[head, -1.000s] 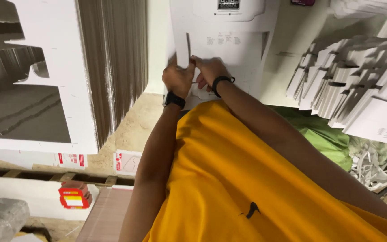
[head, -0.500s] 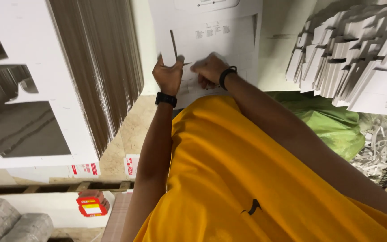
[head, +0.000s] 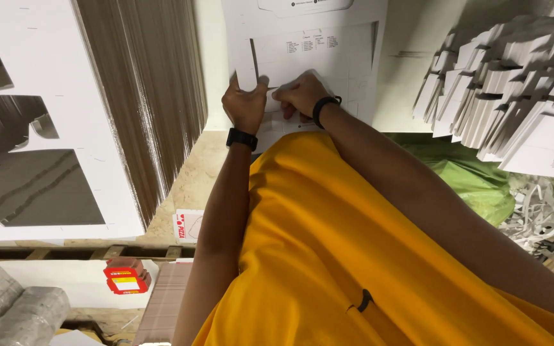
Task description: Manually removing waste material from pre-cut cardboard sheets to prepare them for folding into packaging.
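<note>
We are folding the flat white die-cut cardboard box blank (head: 318,57) lying at the upper middle of the frame, its long axis running up the picture, printed end pointing away from us. Our left hand (head: 246,102) is pinching the raised side flap (head: 246,64), grip closed on it; our right hand (head: 299,95) is pressing fingers flat beside it. In our judgement, holding the crease down firmly is keeping the fold straight. Stacked white blanks (head: 514,83) are lying at upper right.
</note>
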